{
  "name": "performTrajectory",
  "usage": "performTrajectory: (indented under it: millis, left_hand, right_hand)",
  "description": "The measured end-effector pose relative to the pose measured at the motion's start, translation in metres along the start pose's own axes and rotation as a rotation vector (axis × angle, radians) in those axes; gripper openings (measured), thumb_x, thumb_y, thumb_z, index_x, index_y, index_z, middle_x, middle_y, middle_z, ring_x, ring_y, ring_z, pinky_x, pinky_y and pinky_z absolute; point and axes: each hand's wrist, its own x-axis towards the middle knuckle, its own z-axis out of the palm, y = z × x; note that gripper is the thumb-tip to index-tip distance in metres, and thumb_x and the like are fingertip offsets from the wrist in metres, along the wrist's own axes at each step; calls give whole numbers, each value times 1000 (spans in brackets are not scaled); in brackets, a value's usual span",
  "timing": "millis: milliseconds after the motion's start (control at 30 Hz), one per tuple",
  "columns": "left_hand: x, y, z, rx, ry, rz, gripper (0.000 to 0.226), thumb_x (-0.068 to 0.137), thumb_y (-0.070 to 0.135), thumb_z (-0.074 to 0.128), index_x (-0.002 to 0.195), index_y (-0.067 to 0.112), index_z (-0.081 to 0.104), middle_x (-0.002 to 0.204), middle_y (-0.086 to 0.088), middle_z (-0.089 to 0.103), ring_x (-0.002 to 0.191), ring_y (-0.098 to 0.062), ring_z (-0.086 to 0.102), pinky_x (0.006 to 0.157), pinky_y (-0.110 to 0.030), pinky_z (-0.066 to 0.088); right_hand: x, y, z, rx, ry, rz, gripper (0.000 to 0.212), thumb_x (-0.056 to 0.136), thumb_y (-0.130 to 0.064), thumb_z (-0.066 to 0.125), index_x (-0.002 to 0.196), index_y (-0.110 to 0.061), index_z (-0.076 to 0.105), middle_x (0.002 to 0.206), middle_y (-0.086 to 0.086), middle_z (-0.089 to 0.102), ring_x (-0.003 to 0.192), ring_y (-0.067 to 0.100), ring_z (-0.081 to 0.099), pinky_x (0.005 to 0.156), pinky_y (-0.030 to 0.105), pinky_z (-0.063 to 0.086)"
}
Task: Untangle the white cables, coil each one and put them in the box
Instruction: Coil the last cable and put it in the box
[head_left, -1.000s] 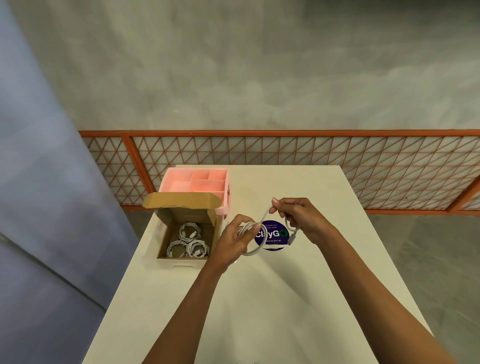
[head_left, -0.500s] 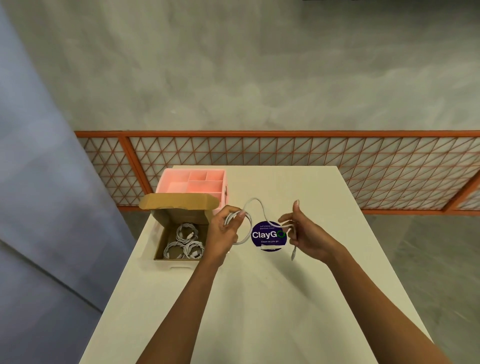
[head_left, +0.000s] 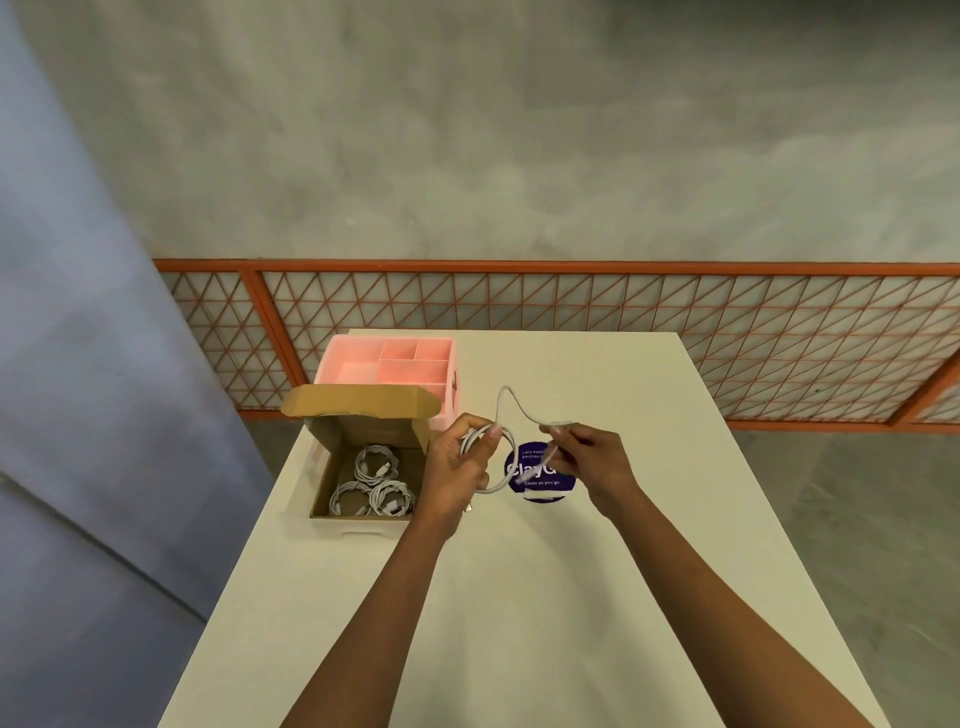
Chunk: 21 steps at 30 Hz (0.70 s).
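Note:
My left hand (head_left: 460, 465) grips a partly wound coil of white cable (head_left: 503, 410) above the white table (head_left: 519, 597). The loose tail of that cable arches up and over to my right hand (head_left: 587, 460), which pinches it near its plug end. An open cardboard box (head_left: 332, 467) stands just left of my left hand, its lid flap raised at the back. Three coiled white cables (head_left: 375, 480) lie inside the box.
A pink divided organiser tray (head_left: 389, 364) stands behind the box. A round purple sticker (head_left: 540, 475) lies on the table under my hands. An orange lattice railing (head_left: 571, 332) runs behind the table's far edge. The table drops off on both sides.
My right hand has risen and moved toward the left hand, carrying the cable tail over. The plug end that hung down is now held near the coil.

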Motion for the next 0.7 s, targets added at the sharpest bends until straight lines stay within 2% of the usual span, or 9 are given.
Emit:
performTrajectory:
  millis: [133, 233, 300, 367, 433, 500, 600, 700]
  left_hand:
    - [0, -2, 1, 15, -13, 15, 10, 91, 26, 61, 85, 19, 63, 68, -8, 46, 47, -5, 33, 44, -21, 27]
    - [1, -5, 0, 23, -14, 8, 11, 91, 26, 62, 85, 17, 63, 58, 8, 49, 47, -3, 36, 43, -20, 28]
    - [1, -7, 0, 27, -17, -2, 11, 91, 26, 62, 85, 16, 63, 55, 12, 47, 46, -3, 37, 42, -19, 28]
    - [1, -8, 0, 24, -20, -6, 11, 91, 26, 62, 85, 17, 63, 60, 7, 53, 47, -3, 40, 42, -18, 30]
    - [1, -10, 0, 42, -12, -2, 12, 90, 28, 63, 84, 17, 63, 69, -8, 58, 50, -8, 44, 44, -19, 32]
    - [1, -12, 0, 54, 13, -7, 15, 89, 30, 65, 83, 17, 62, 76, -22, 58, 59, -17, 49, 49, -23, 35]
    - [2, -16, -2, 26, 55, -24, 15, 90, 26, 65, 80, 15, 60, 73, -15, 57, 62, -22, 44, 45, -23, 31]
    - [3, -16, -3, 13, 77, -29, 15, 91, 23, 63, 79, 15, 60, 70, -5, 57, 58, -17, 40, 42, -20, 28]
  right_hand:
    - [-2, -9, 16, 191, 2, 86, 18, 91, -5, 59, 103, 6, 67, 70, 10, 62, 64, 17, 62, 74, 24, 58]
    - [-6, -13, 23, 233, -29, 146, 13, 88, -6, 64, 97, 1, 68, 66, 7, 65, 61, 13, 63, 67, 20, 58]
    - [-9, -13, 26, 189, -30, 168, 6, 86, -6, 66, 91, -2, 68, 63, 6, 66, 56, 12, 62, 61, 18, 56]
    - [-11, -10, 29, 122, -53, 172, 6, 87, -6, 66, 90, -1, 67, 67, 11, 62, 56, 16, 57, 58, 19, 52]
    - [-13, -6, 33, 52, -105, 169, 11, 91, -8, 60, 94, 1, 66, 76, 14, 58, 57, 18, 49, 56, 20, 47]
    - [-16, -6, 36, -19, -172, 193, 20, 99, -13, 49, 99, -2, 65, 76, 11, 60, 58, 14, 51, 59, 22, 45]
    - [-20, -11, 37, -40, -291, 288, 30, 103, -25, 36, 96, -16, 64, 79, -2, 64, 67, 9, 55, 67, 24, 37]
    - [-23, -12, 34, -29, -433, 304, 21, 98, -36, 47, 96, -24, 64, 73, -13, 61, 66, 4, 51, 70, 24, 36]
